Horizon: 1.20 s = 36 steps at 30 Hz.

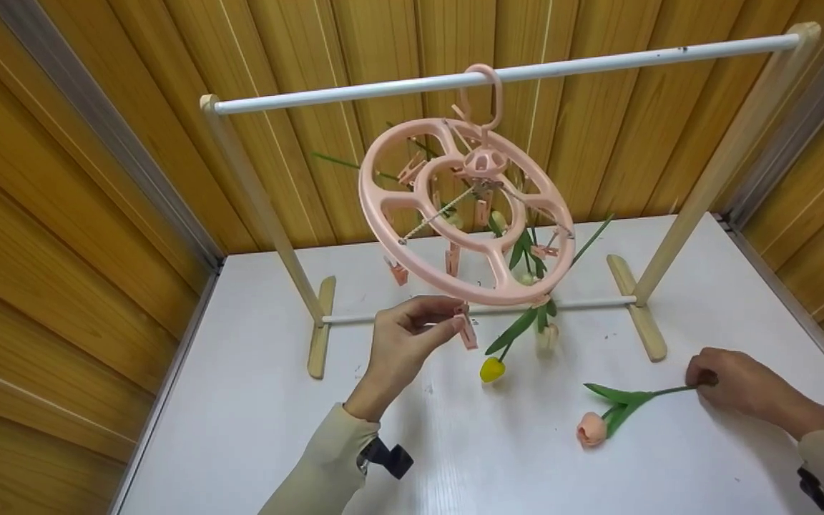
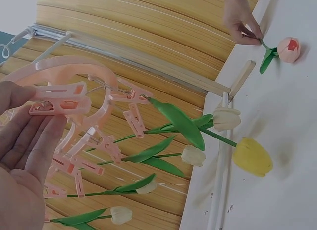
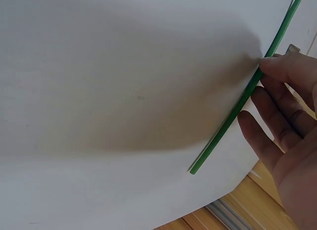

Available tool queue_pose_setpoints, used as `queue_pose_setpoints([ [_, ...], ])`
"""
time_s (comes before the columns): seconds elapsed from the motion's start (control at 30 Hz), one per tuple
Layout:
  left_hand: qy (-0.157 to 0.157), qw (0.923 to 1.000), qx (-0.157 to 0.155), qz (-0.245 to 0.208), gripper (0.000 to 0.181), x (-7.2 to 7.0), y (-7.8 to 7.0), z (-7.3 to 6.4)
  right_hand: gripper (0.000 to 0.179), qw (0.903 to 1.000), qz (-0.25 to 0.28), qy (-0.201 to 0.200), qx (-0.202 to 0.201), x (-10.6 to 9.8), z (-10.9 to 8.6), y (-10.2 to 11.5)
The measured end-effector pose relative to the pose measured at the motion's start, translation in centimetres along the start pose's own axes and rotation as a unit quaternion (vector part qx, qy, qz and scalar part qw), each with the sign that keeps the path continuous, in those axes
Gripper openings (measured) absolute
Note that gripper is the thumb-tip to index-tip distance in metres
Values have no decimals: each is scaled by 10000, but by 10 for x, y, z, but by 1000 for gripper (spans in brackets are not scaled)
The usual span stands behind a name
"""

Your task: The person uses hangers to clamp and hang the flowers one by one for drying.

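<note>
My left hand (image 1: 401, 347) pinches a pink clothespin (image 1: 466, 330) that hangs from the near rim of a round pink clip hanger (image 1: 390, 218). In the left wrist view, thumb and fingers lie on either side of that clothespin (image 2: 59, 99). Off to the right, my right hand (image 1: 744, 383) holds the stem of a pink artificial tulip (image 1: 591, 429) low over the white table. The right wrist view shows the green stem (image 3: 237, 106) between thumb and fingers. A yellow tulip (image 2: 252, 156) and several white tulips (image 2: 193, 156) hang blossom-down from other clips.
The hanger hooks over the white bar (image 1: 598, 66) of a stand with wooden legs (image 1: 712, 172) and feet (image 1: 637, 307). A lower white rod (image 1: 362, 318) joins the feet. Wood-patterned panels (image 1: 297, 179) rise behind and beside the white table (image 1: 240, 429).
</note>
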<state>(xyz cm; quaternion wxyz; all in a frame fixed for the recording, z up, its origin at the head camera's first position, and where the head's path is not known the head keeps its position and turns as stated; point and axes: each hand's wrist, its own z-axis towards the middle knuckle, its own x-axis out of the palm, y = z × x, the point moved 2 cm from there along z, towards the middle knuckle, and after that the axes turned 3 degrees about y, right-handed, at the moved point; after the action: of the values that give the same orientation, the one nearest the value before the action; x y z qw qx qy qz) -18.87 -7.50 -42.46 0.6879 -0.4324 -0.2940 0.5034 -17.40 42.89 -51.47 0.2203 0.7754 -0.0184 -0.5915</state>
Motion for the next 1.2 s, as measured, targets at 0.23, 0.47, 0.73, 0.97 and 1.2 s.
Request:
queue_pose_setpoints([
  [0.23, -18, 10000, -3, 37, 24, 1, 0, 0, 26, 9999, 114, 31, -105, 3, -2, -2],
  [0.47, -39, 10000, -4, 88, 24, 1, 1, 0, 27, 9976, 402, -226, -514, -1, -9, 0],
  [0.73, -39, 9999, 8, 96, 24, 1, 0, 0, 28, 9872, 806, -732, -1163, -24, -9, 17],
  [0.97, -74, 9999, -37, 62, 24, 2, 0, 1, 29, 9807, 918, -894, -1479, -44, -7, 46],
  [1.2, -123, 9999, -79, 89, 25, 3, -1, 1, 42, 9639, 667, -1354, -2195, -61, -1, 95],
])
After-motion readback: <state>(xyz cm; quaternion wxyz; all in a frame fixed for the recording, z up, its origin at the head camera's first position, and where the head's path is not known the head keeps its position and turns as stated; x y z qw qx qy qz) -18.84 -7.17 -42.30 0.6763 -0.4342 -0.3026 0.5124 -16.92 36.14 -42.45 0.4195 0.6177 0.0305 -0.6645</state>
